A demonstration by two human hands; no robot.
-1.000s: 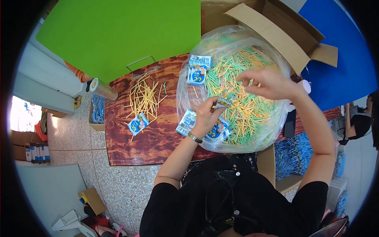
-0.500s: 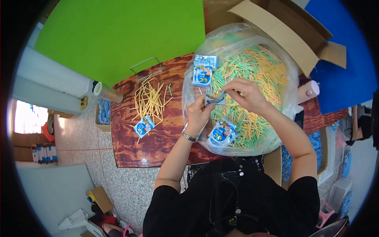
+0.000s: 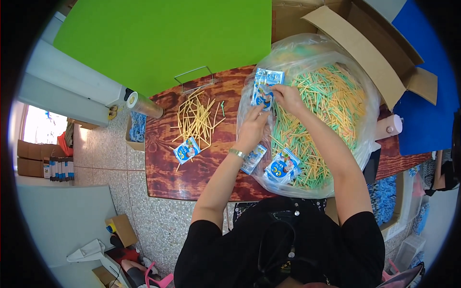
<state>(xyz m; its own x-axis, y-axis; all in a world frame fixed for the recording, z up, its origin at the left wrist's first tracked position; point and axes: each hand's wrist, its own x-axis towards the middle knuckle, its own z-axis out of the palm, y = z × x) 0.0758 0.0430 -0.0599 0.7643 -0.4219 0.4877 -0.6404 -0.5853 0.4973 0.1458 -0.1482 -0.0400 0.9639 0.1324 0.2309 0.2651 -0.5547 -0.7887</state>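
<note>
A big clear plastic bag [image 3: 365,120] full of yellow and green sticks [image 3: 331,105] lies on a dark wooden table [image 3: 168,177]. Both hands meet at the bag's left rim on a small blue and white packet [image 3: 263,96]. My left hand [image 3: 253,128], with a bracelet at the wrist, touches the packet from below. My right hand [image 3: 287,97] pinches its right edge. A second such packet [image 3: 269,76] lies just above. Other packets rest at the bag's near edge [image 3: 282,167] and under my left wrist [image 3: 252,158].
A loose pile of yellow sticks [image 3: 196,117] and one packet [image 3: 186,150] lie on the table's left part. A wire frame [image 3: 194,79] stands behind them. A green sheet [image 3: 163,38] covers the back; an open cardboard box [image 3: 365,43] is at the back right; a tape roll [image 3: 144,105] at the table's left corner.
Both hands have moved from the middle of the bag up and left to its rim, closing on a packet there. The camera view has shifted a little to the right.
</note>
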